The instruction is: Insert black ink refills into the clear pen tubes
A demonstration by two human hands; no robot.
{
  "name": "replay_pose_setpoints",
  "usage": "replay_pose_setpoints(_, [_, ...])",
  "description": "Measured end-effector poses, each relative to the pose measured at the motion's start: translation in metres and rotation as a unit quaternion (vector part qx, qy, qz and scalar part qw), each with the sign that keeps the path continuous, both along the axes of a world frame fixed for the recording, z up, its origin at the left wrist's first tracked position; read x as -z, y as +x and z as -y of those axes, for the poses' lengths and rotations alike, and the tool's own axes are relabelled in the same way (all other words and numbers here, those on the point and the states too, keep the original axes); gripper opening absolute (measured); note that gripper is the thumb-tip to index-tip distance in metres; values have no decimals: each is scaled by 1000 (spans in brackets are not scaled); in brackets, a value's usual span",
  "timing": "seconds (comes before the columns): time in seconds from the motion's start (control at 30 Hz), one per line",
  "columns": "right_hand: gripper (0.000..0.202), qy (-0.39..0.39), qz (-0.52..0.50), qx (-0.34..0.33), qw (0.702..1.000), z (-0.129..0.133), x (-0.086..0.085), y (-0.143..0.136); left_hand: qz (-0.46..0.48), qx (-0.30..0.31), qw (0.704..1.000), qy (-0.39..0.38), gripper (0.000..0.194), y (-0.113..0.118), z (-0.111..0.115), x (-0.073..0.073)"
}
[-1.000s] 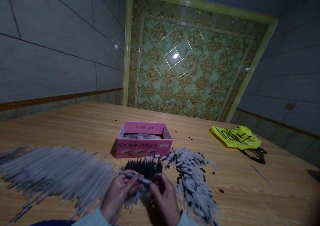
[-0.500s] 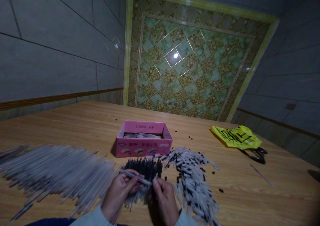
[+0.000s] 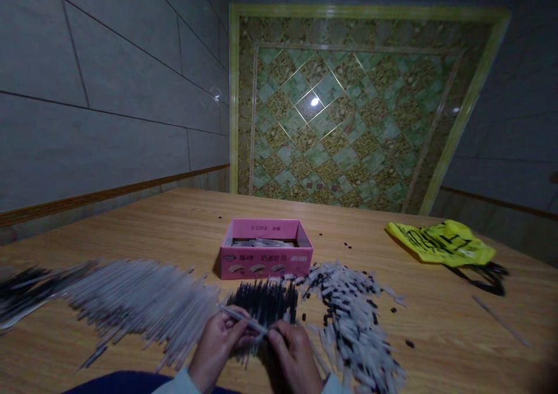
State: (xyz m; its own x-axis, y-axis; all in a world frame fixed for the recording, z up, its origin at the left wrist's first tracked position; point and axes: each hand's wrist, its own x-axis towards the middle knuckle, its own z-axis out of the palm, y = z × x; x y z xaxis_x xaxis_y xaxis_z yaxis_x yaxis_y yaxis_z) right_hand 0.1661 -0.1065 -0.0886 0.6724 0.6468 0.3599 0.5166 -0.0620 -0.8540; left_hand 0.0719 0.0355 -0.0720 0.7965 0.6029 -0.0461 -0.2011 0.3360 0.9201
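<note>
A slim translucent pen [image 3: 242, 317] slants between my two hands. My left hand [image 3: 215, 344] is closed around its upper part, thumb pressed along the barrel. The fingertips of my right hand [image 3: 297, 354] pinch at the pen's lower right end; any small part there is hidden by the fingers. Just beyond my hands lies a bunch of thin black refills [image 3: 265, 302]. To the left spreads a wide heap of clear pen barrels [image 3: 143, 298]. White caps and little black plugs form a pile [image 3: 355, 324] on the right.
A pink open box [image 3: 267, 265] with pens inside stands behind the refills. Farther right are a yellow plastic bag [image 3: 440, 244], a black strap [image 3: 482, 279] and a single thin stick [image 3: 500, 321] on the wooden table [image 3: 183, 225]. Dark sticks [image 3: 26, 289] lie far left.
The view has tilted and shifted, so the table things appear farther right. My right fingertips have come against the pen's end and close on it; the left hand keeps its hold.
</note>
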Motion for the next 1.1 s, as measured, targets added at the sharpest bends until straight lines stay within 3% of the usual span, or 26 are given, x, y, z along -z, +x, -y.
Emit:
replay_pose_setpoints(0.13, [6, 9, 8, 47, 999, 1, 1, 3, 0, -39, 999, -14, 35, -3, -7, 5])
replay_pose_setpoints(0.33, [4, -8, 43, 37, 998, 2, -1, 3, -15, -28, 999, -10, 37, -4, -8, 4])
replay_pose_setpoints(0.57, [41, -34, 91, 6, 995, -1, 4, 2, -16, -9, 1000, -12, 35, -2, -5, 6])
replay_pose_setpoints(0.73, [21, 10, 80, 52, 995, -5, 12, 1, -22, -13, 999, -25, 37, -3, -5, 3])
replay_pose_setpoints(0.97, [48, -50, 96, 8, 994, -8, 13, 3, -10, 6, 1000, 15, 34, -5, -9, 9])
replay_pose_setpoints(1.1, [40, -49, 95, 9, 994, -7, 10, 5, -10, 12, 999, 29, 35, -4, -14, 18])
